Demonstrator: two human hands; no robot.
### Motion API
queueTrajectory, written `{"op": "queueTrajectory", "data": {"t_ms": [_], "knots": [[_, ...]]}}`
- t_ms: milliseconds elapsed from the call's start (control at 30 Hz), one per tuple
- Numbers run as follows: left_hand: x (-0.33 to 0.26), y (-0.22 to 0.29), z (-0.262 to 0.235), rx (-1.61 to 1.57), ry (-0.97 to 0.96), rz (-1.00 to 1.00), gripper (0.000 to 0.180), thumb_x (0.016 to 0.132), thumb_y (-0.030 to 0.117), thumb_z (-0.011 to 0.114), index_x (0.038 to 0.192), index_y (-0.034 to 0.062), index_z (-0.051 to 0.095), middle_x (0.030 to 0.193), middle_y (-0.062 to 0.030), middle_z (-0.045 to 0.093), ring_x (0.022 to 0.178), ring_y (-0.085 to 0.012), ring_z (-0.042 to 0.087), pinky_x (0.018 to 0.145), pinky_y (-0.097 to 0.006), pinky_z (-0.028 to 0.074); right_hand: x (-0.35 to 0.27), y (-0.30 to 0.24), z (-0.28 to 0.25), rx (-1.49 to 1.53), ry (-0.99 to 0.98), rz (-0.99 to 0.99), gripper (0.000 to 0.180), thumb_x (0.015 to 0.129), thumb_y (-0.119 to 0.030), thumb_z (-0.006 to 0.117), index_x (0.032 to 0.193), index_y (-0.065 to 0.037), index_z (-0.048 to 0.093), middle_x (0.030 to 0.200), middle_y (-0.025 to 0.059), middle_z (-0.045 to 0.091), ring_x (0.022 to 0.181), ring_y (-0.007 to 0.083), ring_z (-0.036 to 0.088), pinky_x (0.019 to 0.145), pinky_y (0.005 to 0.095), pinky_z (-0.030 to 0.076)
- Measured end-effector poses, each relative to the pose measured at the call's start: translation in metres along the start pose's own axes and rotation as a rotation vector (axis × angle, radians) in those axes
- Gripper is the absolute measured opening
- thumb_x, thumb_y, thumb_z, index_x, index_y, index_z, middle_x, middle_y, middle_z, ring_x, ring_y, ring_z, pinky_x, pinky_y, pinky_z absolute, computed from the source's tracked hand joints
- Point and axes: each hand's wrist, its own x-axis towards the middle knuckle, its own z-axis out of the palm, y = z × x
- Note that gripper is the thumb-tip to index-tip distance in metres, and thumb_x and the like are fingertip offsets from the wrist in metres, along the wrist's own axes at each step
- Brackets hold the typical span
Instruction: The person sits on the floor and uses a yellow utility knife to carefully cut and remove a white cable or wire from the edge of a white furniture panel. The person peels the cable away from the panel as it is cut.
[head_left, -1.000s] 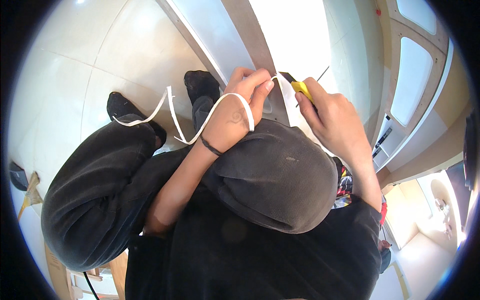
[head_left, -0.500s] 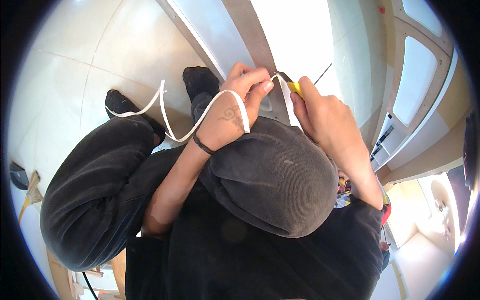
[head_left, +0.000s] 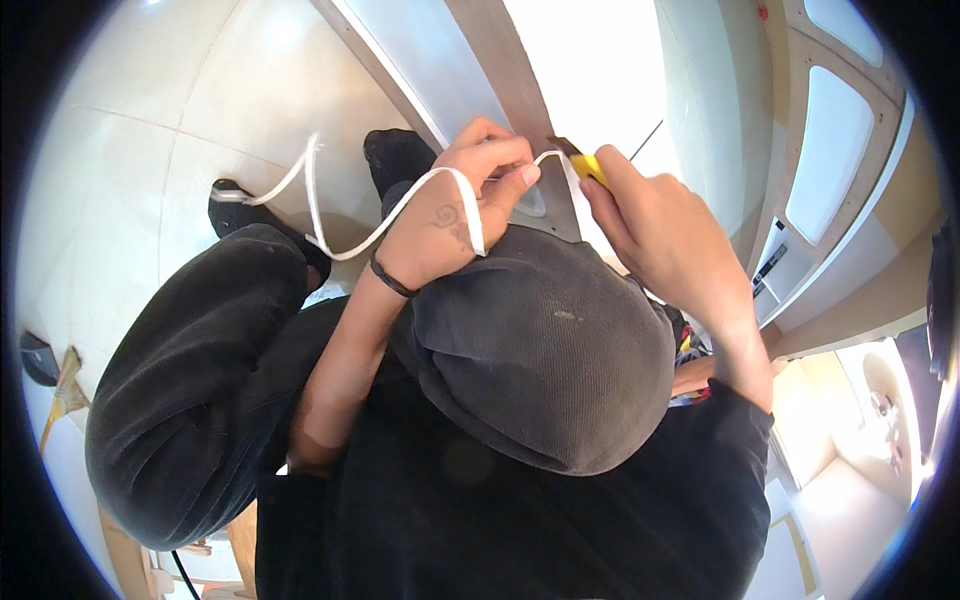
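Observation:
A narrow white flexible strip (head_left: 310, 190) is pinched between the thumb and fingers of my left hand (head_left: 445, 220). One length loops over the back of that hand, and its long tail bends down and left to my sock-covered foot. A short bit arcs out of the pinch toward my right hand (head_left: 685, 240). That hand is wrapped round a yellow utility knife (head_left: 588, 168), its dark blade pointing up and left beside the strip's short end. Whether the blade touches the strip I cannot tell. Both hands are just beyond my raised knee (head_left: 550, 350).
Beyond my hands stands a frame with grey-brown edges (head_left: 500, 70) and a pale panel (head_left: 425, 70). Curved-looking cabinet fronts (head_left: 830, 150) line the right. A brush (head_left: 66, 385) and dark dustpan (head_left: 38, 358) lie far left on the tiles. Part of another person's arm (head_left: 692, 376) shows behind my right elbow.
The knife has turned, showing more yellow handle and a clearer blade. My left hand has shifted slightly up and left, and the strip's loose tail has swung left.

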Motion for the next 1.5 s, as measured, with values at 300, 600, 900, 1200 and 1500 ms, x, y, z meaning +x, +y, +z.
{"op": "queueTrajectory", "data": {"t_ms": [300, 600, 900, 1200, 1500], "knots": [[0.007, 0.008, 0.012, 0.230, 0.062, 0.039, 0.020, 0.102, 0.017, 0.062, 0.102, -0.0030, 0.064, 0.096, -0.0150, 0.059, 0.085, -0.0269, 0.061, 0.078, -0.035, 0.049, -0.009, -0.006, 0.016, -0.085, 0.106, 0.041, 0.021, 0.105, -0.025, 0.054, 0.103, -0.003, 0.051, 0.059, 0.0183, 0.062, 0.059, 0.0412, 0.066, 0.053, 0.0516, 0.053], [0.002, -0.003, 0.006, 0.211, -0.062, 0.039, 0.022, 0.103, 0.017, 0.059, 0.099, -0.0037, 0.062, 0.093, -0.0177, 0.056, 0.084, -0.0344, 0.057, 0.078, -0.040, 0.047, 0.002, -0.006, 0.016, -0.124, 0.061, 0.000, 0.024, 0.106, -0.025, 0.051, 0.102, -0.001, 0.051, 0.060, 0.0187, 0.063, 0.059, 0.0406, 0.067, 0.053, 0.0513, 0.053], [0.003, -0.005, -0.001, 0.202, -0.142, 0.043, 0.029, 0.104, 0.023, 0.057, 0.097, -0.0058, 0.058, 0.093, -0.0163, 0.057, 0.082, -0.0321, 0.057, 0.079, -0.038, 0.047, -0.015, -0.005, 0.018, -0.119, 0.063, 0.050, 0.022, 0.105, -0.025, 0.053, 0.103, -0.003, 0.051, 0.059, 0.0188, 0.062, 0.058, 0.0412, 0.066, 0.053, 0.0506, 0.053], [-0.001, 0.007, -0.011, 0.284, -0.246, -0.036, 0.029, 0.103, 0.023, 0.060, 0.097, -0.0053, 0.060, 0.089, -0.0174, 0.060, 0.082, -0.0350, 0.060, 0.077, -0.040, 0.048, -0.005, -0.003, 0.015, -0.079, 0.050, -0.020, 0.020, 0.107, -0.025, 0.052, 0.104, -0.005, 0.053, 0.061, 0.0173, 0.061, 0.057, 0.0393, 0.064, 0.054, 0.0479, 0.049], [0.003, 0.016, 0.000, 0.572, 0.004, 0.203, 0.021, 0.099, 0.022, 0.064, 0.101, 0.0015, 0.065, 0.092, -0.0153, 0.064, 0.083, -0.0364, 0.065, 0.073, -0.043, 0.051, -0.025, 0.002, 0.014, 0.039, 0.135, 0.073, 0.019, 0.104, -0.024, 0.054, 0.103, -0.006, 0.053, 0.057, 0.0167, 0.060, 0.057, 0.0404, 0.064, 0.053, 0.0513, 0.049]]}}
